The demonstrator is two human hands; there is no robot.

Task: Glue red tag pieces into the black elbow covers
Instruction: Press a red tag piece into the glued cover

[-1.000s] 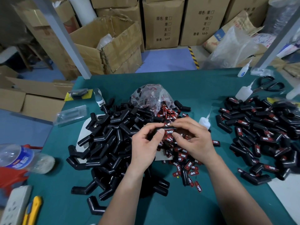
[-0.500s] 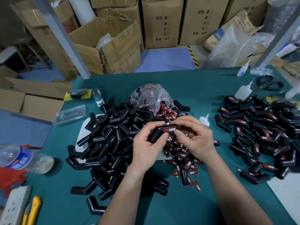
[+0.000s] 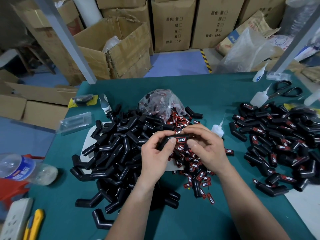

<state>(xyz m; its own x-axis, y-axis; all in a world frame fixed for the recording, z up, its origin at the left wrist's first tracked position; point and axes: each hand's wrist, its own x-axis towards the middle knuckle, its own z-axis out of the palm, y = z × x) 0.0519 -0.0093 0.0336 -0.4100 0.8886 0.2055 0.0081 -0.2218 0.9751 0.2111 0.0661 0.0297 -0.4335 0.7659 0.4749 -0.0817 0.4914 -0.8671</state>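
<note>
Both hands hold one black elbow cover above the table's middle. My left hand grips its left end, with the thumb pressing beside a red TAPER tag that sits on the cover. From the right, my right hand grips the other end, fingers curled over it. A heap of untagged black elbow covers lies to the left. Loose red tags are scattered under my hands. A pile of tagged covers lies at the right.
A small glue bottle stands just right of my hands; more glue bottles and scissors sit at the back right. A plastic bag of tags lies behind the heaps. A water bottle, power strip and yellow knife lie at the left.
The cover with its tag has been lifted slightly and turned so the tag faces up. My left thumb has slid onto the tag's left end. Both hands keep their hold.
</note>
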